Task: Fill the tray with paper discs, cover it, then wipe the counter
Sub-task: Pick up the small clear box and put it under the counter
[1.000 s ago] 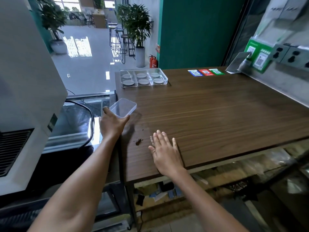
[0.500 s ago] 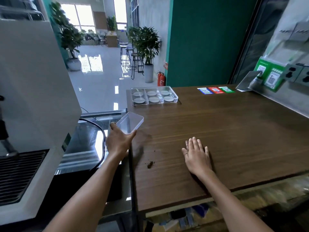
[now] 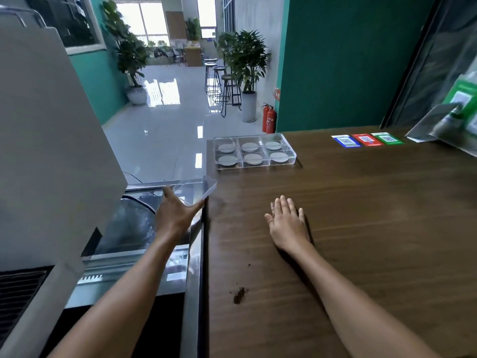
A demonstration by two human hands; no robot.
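A clear plastic tray [image 3: 293, 155] with several compartments stands at the far left corner of the wooden counter [image 3: 361, 215]. Each compartment holds a pale paper disc [image 3: 252, 158]. My left hand [image 3: 175, 215] grips a clear plastic lid [image 3: 198, 188], held just off the counter's left edge, nearer to me than the tray. My right hand [image 3: 287, 223] lies flat on the counter, palm down, fingers together, holding nothing. A small clump of brown crumbs [image 3: 239, 295] sits on the counter near the left edge, close to me.
A large white machine [image 3: 46, 151] stands to the left, with a glass-topped cabinet [image 3: 134, 228] between it and the counter. Blue, red and green stickers [image 3: 366, 139] lie at the counter's far side. A metal-faced wall with a green card [image 3: 462, 99] rises on the right.
My left hand has lifted the lid slightly forward along the counter's left edge. My right hand has slid forward and to the right, away from the crumbs. The view has tilted upward.
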